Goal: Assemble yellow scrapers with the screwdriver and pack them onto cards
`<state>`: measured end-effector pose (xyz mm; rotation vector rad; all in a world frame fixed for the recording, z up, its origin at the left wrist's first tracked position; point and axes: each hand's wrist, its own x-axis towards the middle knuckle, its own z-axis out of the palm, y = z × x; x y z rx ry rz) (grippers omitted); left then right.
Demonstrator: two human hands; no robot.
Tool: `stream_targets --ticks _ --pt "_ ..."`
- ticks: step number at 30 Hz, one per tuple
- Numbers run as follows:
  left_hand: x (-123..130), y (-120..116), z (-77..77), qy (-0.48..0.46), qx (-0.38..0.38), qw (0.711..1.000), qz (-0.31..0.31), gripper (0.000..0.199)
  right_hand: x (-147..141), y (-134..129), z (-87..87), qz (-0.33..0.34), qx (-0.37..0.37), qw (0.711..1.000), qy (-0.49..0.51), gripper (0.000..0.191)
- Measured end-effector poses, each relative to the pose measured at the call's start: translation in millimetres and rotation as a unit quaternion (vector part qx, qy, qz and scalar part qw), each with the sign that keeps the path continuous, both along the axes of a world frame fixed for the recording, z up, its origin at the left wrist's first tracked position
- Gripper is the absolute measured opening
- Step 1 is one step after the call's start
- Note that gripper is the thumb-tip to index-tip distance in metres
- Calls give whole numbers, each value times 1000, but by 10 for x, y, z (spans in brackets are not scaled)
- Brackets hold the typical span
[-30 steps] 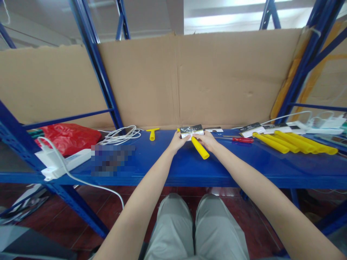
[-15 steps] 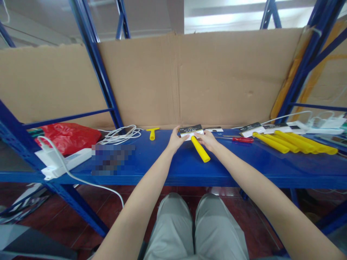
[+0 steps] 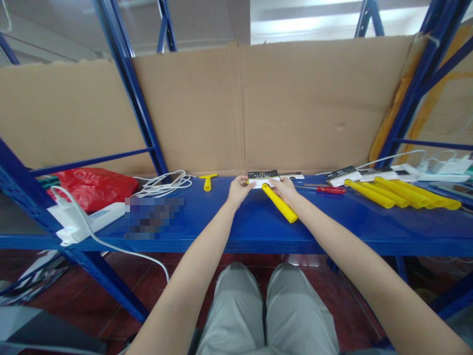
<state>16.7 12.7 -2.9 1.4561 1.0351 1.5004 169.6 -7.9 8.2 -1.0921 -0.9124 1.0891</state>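
well, i'd judge this one partway through: the card [image 3: 263,176] lies across the head end of the yellow tool [image 3: 281,203], straight ahead of me over the middle of the shelf [image 3: 195,212]. my left hand [image 3: 238,192] pinches the card's left end between thumb and fingers; my right hand [image 3: 284,191] pinches its right end, beside the top of the handle. i can't tell whether the tool rests on the shelf or is lifted, nor how the card is fixed. to the right, the row [image 3: 401,193] of matching tools lies with cards [image 3: 343,176] at the far ends, so i'd count those as done. off to the left, the lone tool [image 3: 208,183] shows no card, so i'd count it as left to do. as for room, the handle slants toward the front edge [image 3: 273,248] without reaching it, its near end just beside my right wrist. the cardboard [image 3: 314,103] stands close behind the card, leaving little space to push away. the widest gap is leftward, toward the lone tool; rightward, the screwdriver [image 3: 330,190] lies between my right hand and the row, so that side is tighter.
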Motion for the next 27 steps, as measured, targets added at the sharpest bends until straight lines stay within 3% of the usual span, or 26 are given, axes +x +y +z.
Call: stream_targets --ticks 9,16,27 --pt "-4 -2 -8 -5 -17 1000 17 25 21 58 -31 64 20 998 -11 18" --pt "5 -46 12 -1 -21 999 30 13 40 126 -75 61 34 998 -11 24" --pt "25 -118 61 21 -71 997 33 23 19 -25 18 70 3 998 7 27"
